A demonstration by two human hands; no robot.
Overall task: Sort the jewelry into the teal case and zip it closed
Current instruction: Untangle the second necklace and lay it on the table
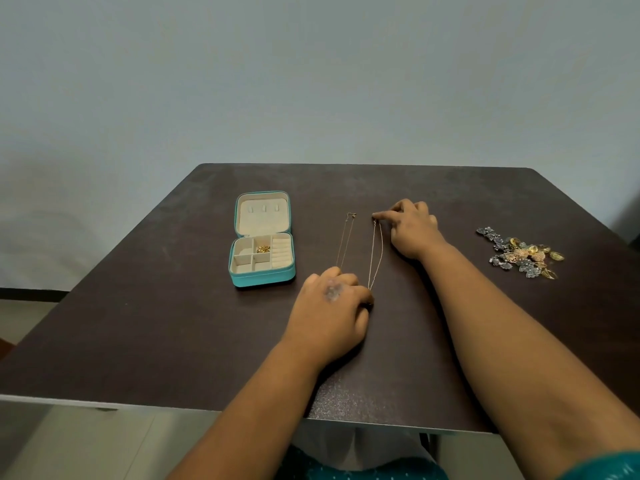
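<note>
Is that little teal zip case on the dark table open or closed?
Open. The small teal zip case lies with its lid folded back flat, showing the cream compartments; one compartment holds small gold pieces.

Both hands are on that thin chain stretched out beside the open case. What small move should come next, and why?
Probably lift the chain clear of the table and carry it left toward the teal case. The right hand pinches its far end and the left hand holds its near end, so it is already stretched out. The case lies open, most compartments bare.
</note>
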